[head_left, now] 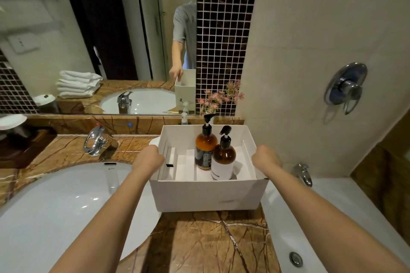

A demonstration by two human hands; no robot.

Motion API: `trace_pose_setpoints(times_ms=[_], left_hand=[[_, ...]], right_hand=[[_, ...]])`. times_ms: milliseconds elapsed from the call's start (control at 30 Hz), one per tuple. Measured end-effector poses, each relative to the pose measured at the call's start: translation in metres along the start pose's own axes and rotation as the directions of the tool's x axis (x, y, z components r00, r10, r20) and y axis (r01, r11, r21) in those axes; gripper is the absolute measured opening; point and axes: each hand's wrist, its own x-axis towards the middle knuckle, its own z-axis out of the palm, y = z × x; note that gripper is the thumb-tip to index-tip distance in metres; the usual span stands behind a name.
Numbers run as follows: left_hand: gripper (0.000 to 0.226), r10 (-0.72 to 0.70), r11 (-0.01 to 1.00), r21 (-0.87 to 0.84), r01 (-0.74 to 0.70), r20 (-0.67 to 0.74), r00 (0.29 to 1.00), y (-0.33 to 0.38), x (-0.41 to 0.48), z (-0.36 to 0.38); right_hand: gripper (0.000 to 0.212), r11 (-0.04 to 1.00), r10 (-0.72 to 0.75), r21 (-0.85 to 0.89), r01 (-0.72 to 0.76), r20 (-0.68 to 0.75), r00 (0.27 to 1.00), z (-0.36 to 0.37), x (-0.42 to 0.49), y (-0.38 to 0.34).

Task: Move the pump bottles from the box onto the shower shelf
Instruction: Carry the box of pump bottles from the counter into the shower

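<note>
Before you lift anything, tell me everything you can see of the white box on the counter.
The white box looks like plain cardboard, open-topped, rectangular, with white dividers inside. It sits upright on the brown marble counter between the sink and the tub. The left hand grips its left wall, the right hand its right wall. Two amber pump bottles stand upright inside, toward the right.

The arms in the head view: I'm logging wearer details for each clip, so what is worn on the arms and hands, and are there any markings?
Both forearms are bare from the bottom of the frame up to the left hand and the right hand. No sleeves, gloves, watch, rings or bracelets show on them. In the mirror, the reflection shows a grey short sleeve ending near the elbow.
</note>
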Motion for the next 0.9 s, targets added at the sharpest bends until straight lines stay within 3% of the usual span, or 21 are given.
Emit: trace_pose_setpoints(times_ms=[167, 600, 900], left_hand=[[0.012, 0.040, 0.999, -0.005, -0.040, -0.030, 0.999, 0.022, -0.014, -0.045], [0.022, 0.110, 0.994, -0.004, -0.112, -0.125, 0.986, 0.102, -0.078, -0.190], [0.023, 0.164, 0.983, -0.056, -0.177, -0.192, 0.968, 0.152, -0.113, -0.237]], right_hand=[[0.017, 1.000, -0.018, 0.012, 0.018, -0.002, 1.000, -0.052, -0.012, -0.008], [0.031, 0.995, -0.079, 0.063, 0.083, -0.074, 0.994, -0.220, -0.064, -0.022], [0.026, 0.995, -0.075, 0.061, 0.083, -0.126, 0.989, -0.297, -0.092, -0.008]])
